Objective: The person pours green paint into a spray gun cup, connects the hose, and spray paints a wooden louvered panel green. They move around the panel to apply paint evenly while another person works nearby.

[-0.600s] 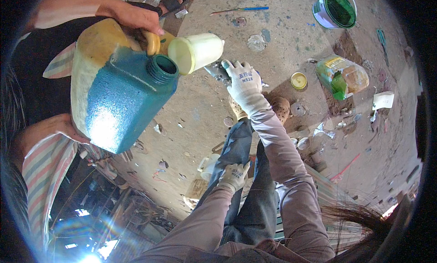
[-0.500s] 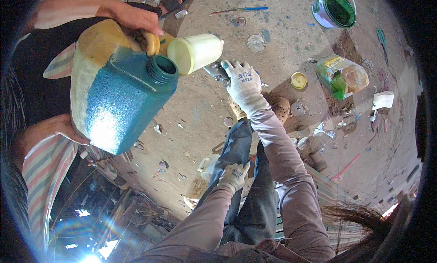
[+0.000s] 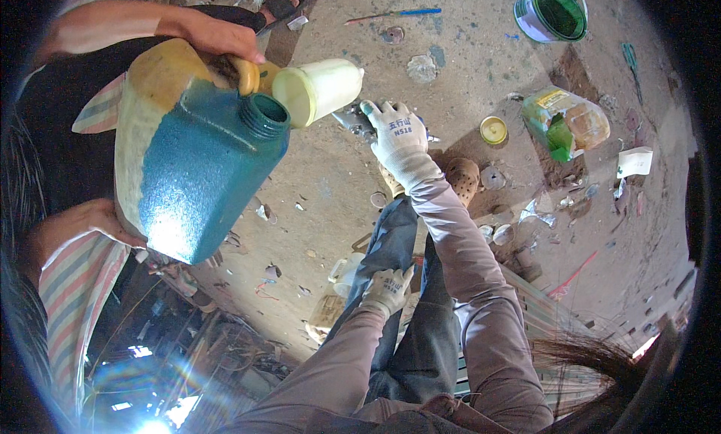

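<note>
My right hand (image 3: 398, 133), in a white work glove with paint on a fingertip, is wrapped round a metal spray gun (image 3: 353, 122). The gun's pale, translucent cup (image 3: 323, 90) sits close beside the mouth of a large jerrycan (image 3: 210, 171). Teal paint covers much of the jerrycan, while its far left side and handle show yellow. A co-worker's hand (image 3: 225, 39) grips the handle, and their other hand (image 3: 82, 227) supports the base. Gloved too, my left hand (image 3: 388, 291) rests on my left leg with nothing visible in it.
On the dirt floor lie a paint bucket (image 3: 552, 13) with green inside, a cut plastic jug (image 3: 565, 124), a small yellow round lid (image 3: 493, 130), a brush (image 3: 394, 15) and scissors (image 3: 632, 69). A clear jug (image 3: 345, 272) stands beside my left leg.
My right hand and the spray gun have shifted slightly left. The jerrycan has moved a little down and left in the co-worker's hands. My left hand stays on my leg.
</note>
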The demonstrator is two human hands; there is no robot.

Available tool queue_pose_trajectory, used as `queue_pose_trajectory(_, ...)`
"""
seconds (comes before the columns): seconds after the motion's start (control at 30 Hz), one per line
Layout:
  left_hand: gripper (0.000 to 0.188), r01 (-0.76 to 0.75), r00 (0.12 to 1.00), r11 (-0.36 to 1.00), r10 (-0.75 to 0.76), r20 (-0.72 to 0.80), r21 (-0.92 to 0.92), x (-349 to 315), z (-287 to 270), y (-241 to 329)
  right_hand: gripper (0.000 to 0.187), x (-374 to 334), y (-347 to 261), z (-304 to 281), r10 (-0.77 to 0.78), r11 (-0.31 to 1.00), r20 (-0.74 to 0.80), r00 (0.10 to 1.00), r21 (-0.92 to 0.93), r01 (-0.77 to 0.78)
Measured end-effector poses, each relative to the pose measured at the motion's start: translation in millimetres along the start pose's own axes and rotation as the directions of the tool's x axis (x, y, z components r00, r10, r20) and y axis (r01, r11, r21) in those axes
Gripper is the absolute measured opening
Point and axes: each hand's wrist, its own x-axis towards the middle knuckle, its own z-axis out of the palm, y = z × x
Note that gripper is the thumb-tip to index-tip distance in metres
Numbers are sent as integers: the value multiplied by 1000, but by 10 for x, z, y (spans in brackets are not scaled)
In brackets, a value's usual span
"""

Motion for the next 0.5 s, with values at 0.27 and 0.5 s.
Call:
queue_pose_trajectory(0.27, 49, 6, 1000, 1000, -6, 7, -6, 19, 53, -5, 49, 7, 12, 55, -15, 1000, -21, 1000, 0, 15)
queue_pose_trajectory(0.5, 49, 5, 1000, 1000, -5, -4, -5, 15, 86, -2, 47, -12, 28, 97, -28, 1000, -49, 998, 3, 29)
